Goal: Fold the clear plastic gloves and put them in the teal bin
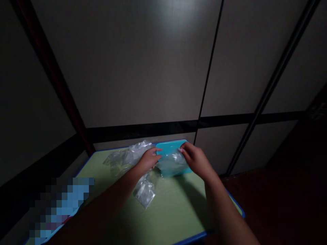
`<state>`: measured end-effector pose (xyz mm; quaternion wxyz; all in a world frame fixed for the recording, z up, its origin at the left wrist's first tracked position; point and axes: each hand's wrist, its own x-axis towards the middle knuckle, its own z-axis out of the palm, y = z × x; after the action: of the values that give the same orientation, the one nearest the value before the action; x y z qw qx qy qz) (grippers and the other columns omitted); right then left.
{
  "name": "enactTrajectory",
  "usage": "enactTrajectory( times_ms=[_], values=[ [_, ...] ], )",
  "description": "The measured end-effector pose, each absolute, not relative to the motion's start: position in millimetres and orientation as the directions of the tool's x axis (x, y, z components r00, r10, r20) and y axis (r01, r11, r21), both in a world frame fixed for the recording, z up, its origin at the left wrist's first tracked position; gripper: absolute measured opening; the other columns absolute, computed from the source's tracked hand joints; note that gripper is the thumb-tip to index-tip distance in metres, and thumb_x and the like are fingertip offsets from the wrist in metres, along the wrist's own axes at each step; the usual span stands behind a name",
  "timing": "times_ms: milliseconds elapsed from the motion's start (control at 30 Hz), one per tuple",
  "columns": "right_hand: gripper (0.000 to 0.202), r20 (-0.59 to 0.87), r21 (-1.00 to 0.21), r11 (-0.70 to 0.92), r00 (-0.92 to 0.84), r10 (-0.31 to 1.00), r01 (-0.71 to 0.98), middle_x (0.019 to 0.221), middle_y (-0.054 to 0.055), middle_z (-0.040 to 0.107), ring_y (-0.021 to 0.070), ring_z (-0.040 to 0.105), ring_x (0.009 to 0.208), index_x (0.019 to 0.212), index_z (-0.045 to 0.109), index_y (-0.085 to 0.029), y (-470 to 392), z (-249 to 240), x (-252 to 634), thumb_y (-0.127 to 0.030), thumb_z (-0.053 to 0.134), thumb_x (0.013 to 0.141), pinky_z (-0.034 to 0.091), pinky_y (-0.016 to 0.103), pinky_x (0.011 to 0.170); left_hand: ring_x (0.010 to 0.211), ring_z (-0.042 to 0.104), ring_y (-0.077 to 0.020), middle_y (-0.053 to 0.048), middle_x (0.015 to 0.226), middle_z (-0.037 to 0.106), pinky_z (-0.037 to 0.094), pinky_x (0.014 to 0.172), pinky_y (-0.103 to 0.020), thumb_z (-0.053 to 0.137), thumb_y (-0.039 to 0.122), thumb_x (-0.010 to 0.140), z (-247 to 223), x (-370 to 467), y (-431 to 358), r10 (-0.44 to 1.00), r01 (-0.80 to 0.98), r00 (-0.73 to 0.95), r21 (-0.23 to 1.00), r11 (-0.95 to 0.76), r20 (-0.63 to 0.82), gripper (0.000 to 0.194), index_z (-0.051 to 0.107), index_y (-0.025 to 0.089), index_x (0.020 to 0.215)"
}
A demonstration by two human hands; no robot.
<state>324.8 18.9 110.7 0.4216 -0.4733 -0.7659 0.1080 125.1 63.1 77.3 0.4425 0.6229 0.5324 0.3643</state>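
Note:
A clear plastic bag (172,162) hangs over a turquoise tray (170,147) at the back of the table. Pinched fingers of my right hand (191,154) hold the bag's upper right corner. My left hand (149,159) is at the bag's left side, thumb and forefinger apart near its edge; whether its other fingers grip anything is hidden. More crumpled clear bags (127,156) lie to the left of my left hand, and a small shiny clear packet (145,193) rests on the table below it.
The light green table (163,217) has a blue edge. Behind it stand large grey panels (143,68) with dark strips. A blurred-out, blue patterned area (68,200) is at the lower left. Dark floor (265,204) shows at the right.

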Motion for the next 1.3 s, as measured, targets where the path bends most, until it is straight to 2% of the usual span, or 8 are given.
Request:
enactTrajectory(
  times_ms=[233,567,667,767,900,1033,1167,1300],
  values=[
    [0.019,0.578,-0.602,0.511,-0.106,0.809,0.614,0.066,0.001,0.054,0.0117,0.048,0.058,0.077,0.053,-0.019,-4.7,149.6,379.6,-0.035,0.049,0.084,0.034,0.023,0.052,0.027,0.037,-0.0074,0.011,0.037,0.042,0.028,0.029,-0.016,0.055,0.027,0.073,83.5,117.8,-6.0,0.969,0.330,0.232,0.944,0.004,-0.085,0.042,0.052,0.014,0.112],
    [0.019,0.545,-0.492,0.495,-0.190,0.817,0.716,0.068,0.002,0.057,0.0131,0.051,0.059,0.079,0.054,-0.018,-6.1,147.7,392.6,-0.035,0.050,0.085,0.036,0.024,0.054,0.037,0.054,-0.0139,0.009,0.044,0.052,0.043,0.039,-0.023,0.052,0.039,0.075,83.9,124.9,-44.3,0.914,0.428,0.334,0.901,0.072,-0.231,0.049,0.046,0.017,0.119],
    [0.020,0.547,-0.472,0.488,-0.190,0.815,0.734,0.069,0.003,0.058,0.0139,0.052,0.060,0.079,0.055,-0.018,0.7,146.8,393.4,-0.037,0.050,0.085,0.037,0.024,0.055,0.041,0.051,-0.0114,0.009,0.047,0.047,0.039,0.042,-0.021,0.054,0.041,0.077,92.3,118.9,-41.6,0.950,0.583,0.308,0.799,-0.148,-0.050,0.036,0.057,0.022,0.107],
    [0.022,0.525,-0.451,0.494,-0.227,0.820,0.743,0.069,0.003,0.059,0.0142,0.052,0.061,0.081,0.056,-0.018,4.6,147.2,387.0,-0.038,0.048,0.086,0.037,0.024,0.055,0.057,0.055,-0.0128,0.003,0.065,0.056,0.043,0.051,-0.024,0.051,0.042,0.081,107.5,114.6,-27.7,0.928,0.639,0.309,0.677,-0.366,0.211,0.030,0.061,0.021,0.100],
    [0.021,0.484,-0.413,0.541,-0.326,0.812,0.733,0.070,0.003,0.060,0.0136,0.052,0.061,0.082,0.057,-0.018,4.6,149.9,371.3,-0.036,0.047,0.087,0.035,0.023,0.055,0.102,0.055,-0.0224,-0.006,0.116,0.057,0.046,0.086,-0.035,0.064,0.043,0.073,128.0,127.9,1.2,0.798,0.485,0.444,0.639,-0.597,0.408,0.048,0.054,0.022,0.115],
    [0.018,0.474,-0.401,0.590,-0.392,0.788,0.701,0.070,0.002,0.060,0.0130,0.051,0.061,0.084,0.056,-0.018,2.7,153.5,359.8,-0.033,0.047,0.086,0.034,0.022,0.055,0.121,0.044,-0.0275,-0.010,0.132,0.047,0.037,0.099,-0.040,0.074,0.041,0.063,133.0,155.3,29.3,0.716,0.209,0.622,0.814,-0.541,0.317,0.081,0.036,0.022,0.133],
    [0.016,0.487,-0.415,0.627,-0.421,0.765,0.660,0.073,0.002,0.060,0.0129,0.052,0.063,0.084,0.056,-0.018,1.6,156.7,356.7,-0.032,0.048,0.086,0.034,0.022,0.056,0.115,0.050,-0.0266,-0.011,0.125,0.053,0.041,0.094,-0.039,0.074,0.035,0.064,128.5,173.5,47.6,0.574,0.005,0.784,0.922,-0.387,0.237,0.072,0.041,0.020,0.127],
    [0.016,0.504,-0.418,0.636,-0.417,0.757,0.649,0.072,0.002,0.060,0.0124,0.051,0.063,0.083,0.056,-0.018,1.5,159.0,358.2,-0.031,0.047,0.086,0.033,0.022,0.055,0.096,0.060,-0.0225,-0.008,0.107,0.062,0.048,0.080,-0.034,0.072,0.034,0.068,127.4,176.9,52.9,0.570,0.016,0.813,0.973,-0.232,0.123,0.052,0.052,0.017,0.113]
  ],
)
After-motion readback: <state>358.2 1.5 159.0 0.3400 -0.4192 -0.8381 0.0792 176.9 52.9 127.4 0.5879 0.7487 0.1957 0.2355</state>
